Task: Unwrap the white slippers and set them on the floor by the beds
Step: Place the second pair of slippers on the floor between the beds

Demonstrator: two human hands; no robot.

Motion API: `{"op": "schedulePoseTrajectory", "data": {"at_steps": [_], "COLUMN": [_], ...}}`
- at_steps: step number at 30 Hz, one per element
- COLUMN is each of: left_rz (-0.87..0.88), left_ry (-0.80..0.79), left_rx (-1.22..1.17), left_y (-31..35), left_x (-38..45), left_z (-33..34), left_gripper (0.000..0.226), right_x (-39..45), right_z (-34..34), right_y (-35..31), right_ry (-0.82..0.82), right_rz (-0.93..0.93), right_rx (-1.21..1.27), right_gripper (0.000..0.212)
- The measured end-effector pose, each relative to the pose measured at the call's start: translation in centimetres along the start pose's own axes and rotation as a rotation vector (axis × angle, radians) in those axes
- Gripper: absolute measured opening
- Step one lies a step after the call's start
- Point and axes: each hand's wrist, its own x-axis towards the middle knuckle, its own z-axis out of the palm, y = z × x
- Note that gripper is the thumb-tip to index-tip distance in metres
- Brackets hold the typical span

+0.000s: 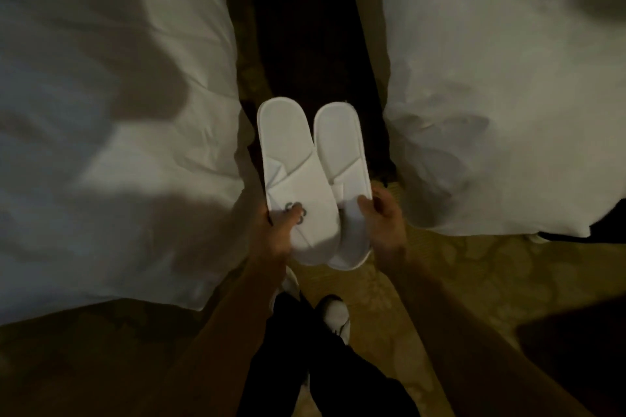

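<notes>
Now, line by line:
Slippers: two flat white cloth slippers, one [288, 176] beside the other [342, 176], edges touching, toes toward the person, held above the floor in the gap between the beds.
Left hand: left hand [276, 235] grips the left slipper's toe band, thumb on top over a dark logo.
Right hand: right hand [386, 223] grips the right slipper's toe end, thumb on top.
Beds: white-sheeted bed at left [118, 112], another at right [491, 95].
Floor: patterned tan carpet [440, 274].
Feet: white shoe [337, 315] under dark trousers.
</notes>
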Motion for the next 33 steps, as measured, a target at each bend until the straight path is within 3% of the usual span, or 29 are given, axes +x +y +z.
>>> {"op": "schedulePoseTrajectory", "data": {"at_steps": [1,4,8,20,27,33], "left_rz": [0.017,0.002,-0.033,0.103,0.102,0.099], "left_ry": [0.032,0.093,0.139,0.181,0.153,0.255], "left_rx": [0.016,0.084,0.052,0.206,0.028,-0.034], "left_y": [-0.4,-2.1,-5.1,-13.9,-19.3,-22.1], "left_x": [0.8,3.5,8.3,19.3,23.8,26.9], "left_z": [0.0,0.7,1.8,4.5,4.2,3.8], "left_gripper": [0.012,0.045,0.058,0.068,0.068,0.070], "right_x": [0.8,3.7,8.1,20.9,26.1,29.1], "right_z": [0.2,0.8,1.7,4.7,5.7,7.5], "right_y": [0.4,2.5,6.5,16.7,21.0,22.5], "right_ry": [0.030,0.075,0.106,0.116,0.077,0.047], "right_rz": [-0.011,-0.020,-0.031,-0.062,-0.105,-0.157], "right_rx": [-0.041,-0.135,-0.184,-0.207,-0.301,-0.401], "right_gripper": [0.027,0.035,0.036,0.037,0.040,0.041]}}
